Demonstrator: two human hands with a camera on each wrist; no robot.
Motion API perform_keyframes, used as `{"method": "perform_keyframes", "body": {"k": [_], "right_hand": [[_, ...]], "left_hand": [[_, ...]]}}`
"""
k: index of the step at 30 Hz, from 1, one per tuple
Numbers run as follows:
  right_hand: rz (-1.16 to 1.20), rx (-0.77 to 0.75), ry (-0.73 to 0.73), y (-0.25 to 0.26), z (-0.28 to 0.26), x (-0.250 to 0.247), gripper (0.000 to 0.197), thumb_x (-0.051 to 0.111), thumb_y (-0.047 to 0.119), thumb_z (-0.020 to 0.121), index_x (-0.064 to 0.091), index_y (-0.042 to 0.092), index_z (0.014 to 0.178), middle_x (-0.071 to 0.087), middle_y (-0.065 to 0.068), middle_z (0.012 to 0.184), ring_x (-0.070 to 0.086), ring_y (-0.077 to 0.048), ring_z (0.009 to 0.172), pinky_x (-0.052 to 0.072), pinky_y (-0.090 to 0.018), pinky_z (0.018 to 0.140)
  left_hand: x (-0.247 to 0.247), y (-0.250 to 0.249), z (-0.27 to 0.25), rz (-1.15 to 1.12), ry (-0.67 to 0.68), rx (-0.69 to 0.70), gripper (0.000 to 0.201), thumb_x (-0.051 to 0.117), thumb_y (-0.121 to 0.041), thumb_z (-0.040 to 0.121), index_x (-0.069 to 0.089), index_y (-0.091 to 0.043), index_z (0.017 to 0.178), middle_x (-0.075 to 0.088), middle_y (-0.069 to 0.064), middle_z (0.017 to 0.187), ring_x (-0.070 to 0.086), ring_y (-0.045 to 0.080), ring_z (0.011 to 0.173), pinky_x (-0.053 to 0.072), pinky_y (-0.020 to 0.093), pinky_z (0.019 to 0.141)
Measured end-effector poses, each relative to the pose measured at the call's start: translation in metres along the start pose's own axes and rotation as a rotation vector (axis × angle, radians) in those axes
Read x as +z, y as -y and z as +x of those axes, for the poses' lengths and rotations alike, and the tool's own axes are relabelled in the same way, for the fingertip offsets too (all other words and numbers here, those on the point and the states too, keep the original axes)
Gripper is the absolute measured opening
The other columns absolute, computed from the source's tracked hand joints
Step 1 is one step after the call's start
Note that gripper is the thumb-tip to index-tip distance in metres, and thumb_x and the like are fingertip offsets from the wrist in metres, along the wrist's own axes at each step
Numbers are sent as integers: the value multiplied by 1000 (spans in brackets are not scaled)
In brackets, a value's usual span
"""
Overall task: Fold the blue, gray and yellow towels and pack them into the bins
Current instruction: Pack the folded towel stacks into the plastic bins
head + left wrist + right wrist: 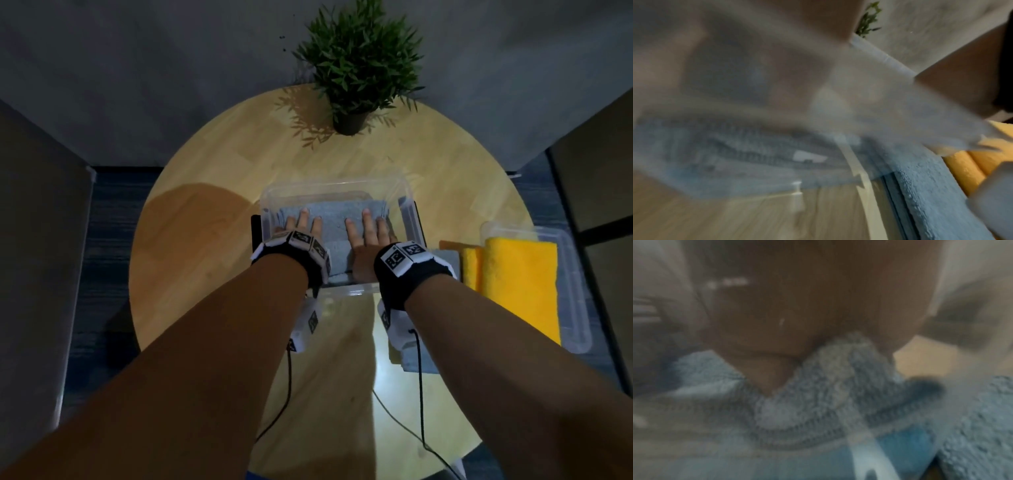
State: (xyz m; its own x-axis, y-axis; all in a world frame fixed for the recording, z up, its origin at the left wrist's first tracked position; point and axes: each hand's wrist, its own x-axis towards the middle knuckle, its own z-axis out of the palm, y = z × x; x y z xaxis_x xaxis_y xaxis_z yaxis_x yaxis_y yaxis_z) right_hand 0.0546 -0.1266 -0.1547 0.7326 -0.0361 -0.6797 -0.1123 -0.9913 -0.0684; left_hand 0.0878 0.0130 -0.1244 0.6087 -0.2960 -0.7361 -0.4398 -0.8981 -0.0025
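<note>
While both flat, open hands, left hand (301,228) and right hand (368,233), press the folded gray towel (337,214) beneath them, push evenly so it settles level inside the clear bin (329,186).

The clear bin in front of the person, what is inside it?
A folded gray towel, pressed flat by the left hand and right hand. Anything beneath the towel is covered.

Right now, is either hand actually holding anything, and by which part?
Nothing is gripped: left hand and right hand press flat on the gray towel in the clear bin.
</note>
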Motion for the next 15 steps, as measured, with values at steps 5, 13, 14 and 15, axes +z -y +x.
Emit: {"method": "perform_keyframes", "body": {"k": [5,13,14,15], "right_hand": [[-9,13,-84,4,7,16,94,50,48,90,-20,25,148,-31,-10,154,-18,-38,144,-2,-48,117],[195,-120,-63,-8,-28,-33,81,60,29,87,13,14,152,3,-13,160,6,-33,146,10,-43,120],[326,-160,-175,-12,-40,-39,67,59,19,86,32,9,146,23,-15,155,22,-33,142,17,-41,118],[462,-178,-336,-17,-51,-45,50,57,9,85,48,5,134,43,-17,143,38,-33,133,26,-39,114]], "left_hand": [[12,-5,16,-54,-36,-72,70,27,-39,99,-14,-12,148,-23,12,155,-14,35,144,1,54,116],[-5,5,5,-125,-105,-21,72,53,-30,90,13,-14,148,7,14,155,14,33,142,25,54,110],[-8,3,3,-144,-109,-26,74,53,-34,87,15,-16,147,9,12,154,14,33,141,26,54,109],[-12,-2,-2,-169,-148,-24,78,56,-37,81,18,-16,146,11,11,153,14,33,140,26,54,109]]}}
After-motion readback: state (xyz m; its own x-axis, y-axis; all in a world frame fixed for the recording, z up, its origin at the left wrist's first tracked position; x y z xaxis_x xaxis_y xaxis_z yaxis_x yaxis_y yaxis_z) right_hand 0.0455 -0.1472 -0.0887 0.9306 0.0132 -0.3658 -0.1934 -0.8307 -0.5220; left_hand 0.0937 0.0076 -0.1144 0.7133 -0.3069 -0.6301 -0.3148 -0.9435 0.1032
